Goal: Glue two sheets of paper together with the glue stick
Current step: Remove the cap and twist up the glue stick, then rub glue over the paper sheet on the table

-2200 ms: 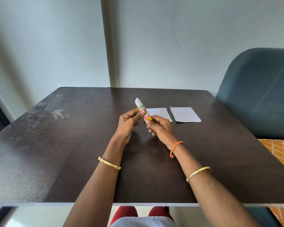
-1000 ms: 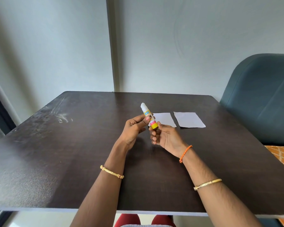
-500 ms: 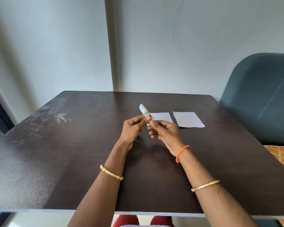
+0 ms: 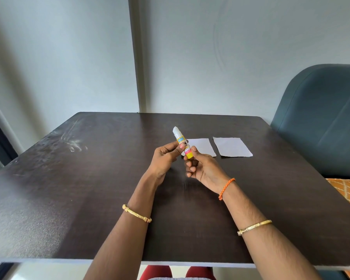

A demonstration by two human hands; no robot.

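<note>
A small glue stick (image 4: 181, 142) with a white top, a yellow, blue and pink label and a yellow base is held tilted above the table's middle. My left hand (image 4: 164, 158) pinches its middle between thumb and fingers. My right hand (image 4: 202, 167) pinches the yellow base with thumb and forefinger. Two white paper sheets lie flat side by side just beyond my hands: the left sheet (image 4: 202, 146), partly hidden by the glue stick and my right hand, and the right sheet (image 4: 231, 146).
The dark wooden table (image 4: 89, 188) has a scuffed patch at its far left. A grey wall stands behind it. A dark teal padded seat (image 4: 323, 122) stands at the table's right side, with an orange patterned cushion (image 4: 348, 190) below it.
Both hands kept hold of the glue stick throughout. My right fingers shifted from over the label down to the yellow base, which shows again now.
</note>
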